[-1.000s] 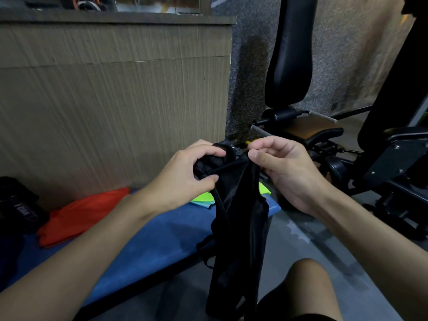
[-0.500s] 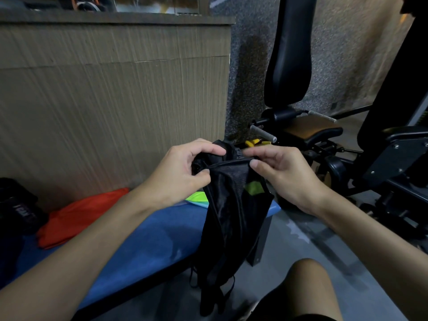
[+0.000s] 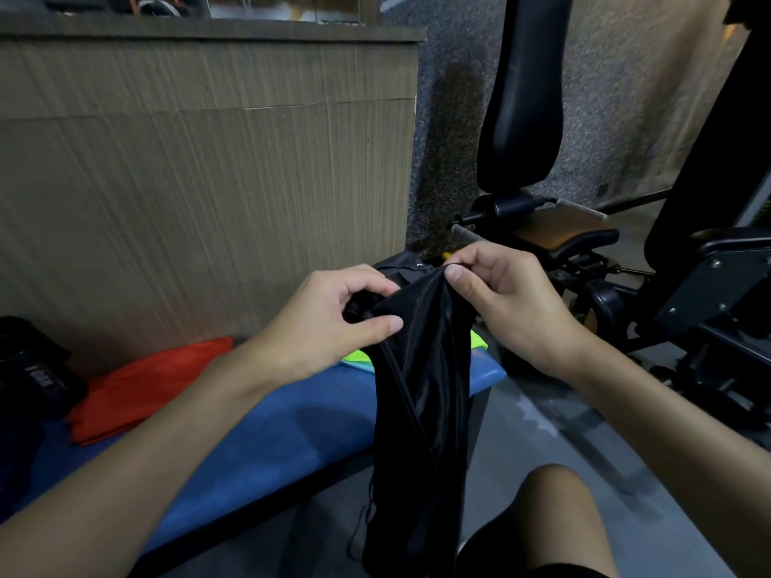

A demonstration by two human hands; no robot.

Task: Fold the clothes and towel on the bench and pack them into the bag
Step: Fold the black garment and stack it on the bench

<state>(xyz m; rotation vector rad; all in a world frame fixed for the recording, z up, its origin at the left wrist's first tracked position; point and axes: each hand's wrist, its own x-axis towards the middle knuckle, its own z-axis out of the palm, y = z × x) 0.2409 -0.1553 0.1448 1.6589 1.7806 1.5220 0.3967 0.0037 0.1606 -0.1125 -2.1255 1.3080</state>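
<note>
Plainly, both hands hold the black bag (image 3: pixel 421 402) up by its top edge in front of the blue-topped counter (image 3: pixel 271 435). The left hand (image 3: pixel 333 323) has its grip closed on a bunched part of the edge, thumb under and fingers curled over. The right hand (image 3: pixel 513 310) has its grip pinching the edge's other end between thumb and forefinger. The bag hangs limp from the two hands past the counter's near edge, with a thin cord running down its front. On the counter an orange cloth (image 3: pixel 150 390) lies flat toward the left, and a neon yellow-green garment (image 3: pixel 359 356) lies behind the bag, partly hidden by it. A dark object (image 3: pixel 33 369) sits at the counter's far left, too dim to make out. A bare knee (image 3: pixel 555 519) shows below the bag, and a black padded gym machine (image 3: pixel 521 98) stands beyond the counter's right end.
</note>
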